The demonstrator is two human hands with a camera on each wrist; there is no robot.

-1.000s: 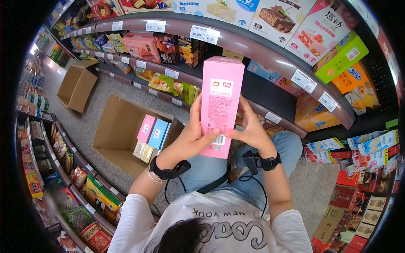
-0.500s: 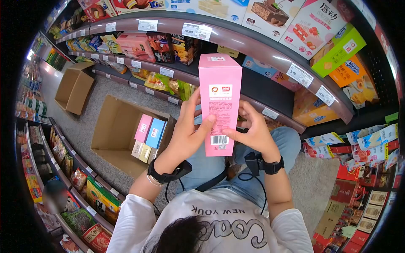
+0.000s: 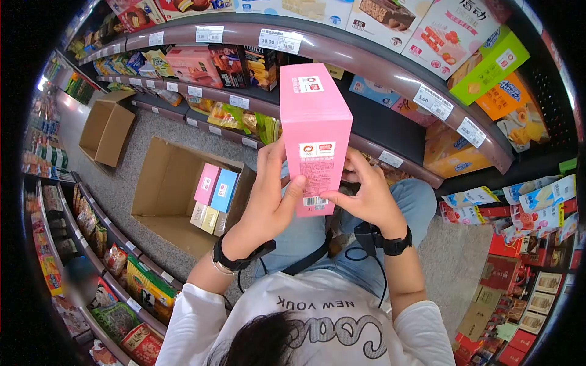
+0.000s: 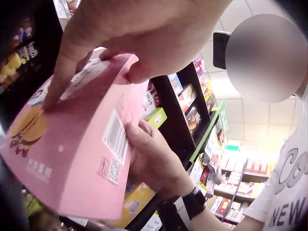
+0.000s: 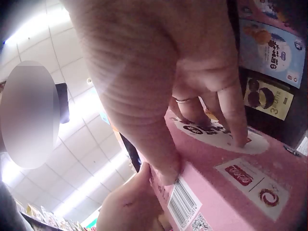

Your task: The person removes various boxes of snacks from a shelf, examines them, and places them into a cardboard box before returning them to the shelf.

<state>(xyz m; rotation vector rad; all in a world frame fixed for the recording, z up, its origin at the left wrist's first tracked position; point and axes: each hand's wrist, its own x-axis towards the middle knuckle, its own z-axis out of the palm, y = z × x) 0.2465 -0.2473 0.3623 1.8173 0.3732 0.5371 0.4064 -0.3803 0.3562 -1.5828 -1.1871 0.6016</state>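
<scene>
Both hands hold a tall pink box (image 3: 317, 146) upright above the lap, its printed side and top face turned toward the head camera. My left hand (image 3: 265, 195) grips its left side, thumb on the printed face and fingers spread along the far panel. On the other side, my right hand (image 3: 369, 195) grips the lower part, thumb near the barcode. The left wrist view shows the pink box (image 4: 86, 130) with a food picture on one panel. In the right wrist view, fingertips (image 5: 236, 130) press on a white oval printed on the pink box (image 5: 207, 163).
An open cardboard carton (image 3: 165, 183) on the floor at left contains several small boxes, including a blue one (image 3: 224, 190). Another carton (image 3: 107, 131) stands farther back. Snack shelves (image 3: 390, 131) curve across the front, and bagged snacks (image 3: 528, 204) hang at right.
The pink box has tipped so that much more of its top face shows and its printed side looks shorter. Both hands keep their hold on it. The head view has shifted slightly.
</scene>
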